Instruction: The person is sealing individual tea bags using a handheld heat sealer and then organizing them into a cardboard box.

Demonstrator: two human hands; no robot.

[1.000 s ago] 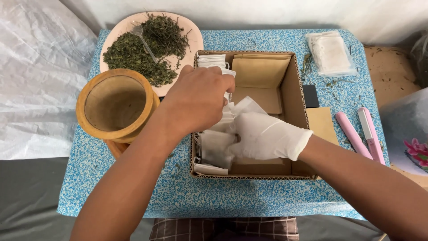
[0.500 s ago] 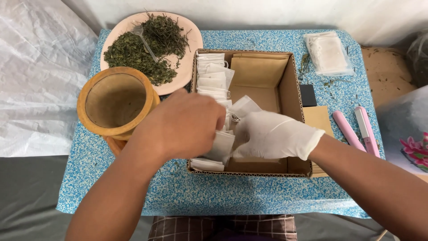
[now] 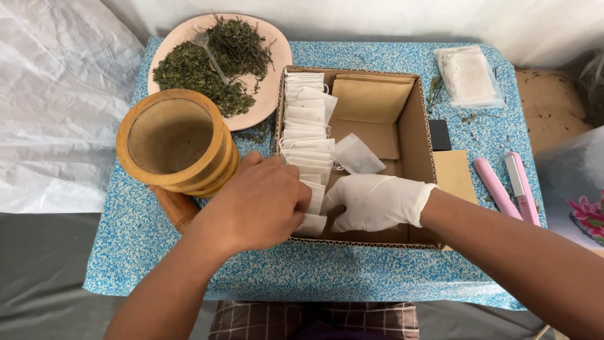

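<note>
Our bare left hand (image 3: 255, 204) has slid down to the cardboard box's (image 3: 415, 135) near-left corner, fingers curled, pinching the nearest white tea bags (image 3: 306, 148). Our gloved right hand (image 3: 377, 201) now lies lower, fingers pressed together against that row's near end. One loose bag (image 3: 357, 155), covered before, shows mid-box.

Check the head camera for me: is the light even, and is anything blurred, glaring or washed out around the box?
Head view: soft, even light with only faint shadows; the left hand and gloved right hand are sharp, no motion blur; the white sachets in the cardboard box are bright, so their edges blend together; the white sheet at left looks slightly washed out; no hard glare; table edges bow slightly.
</note>
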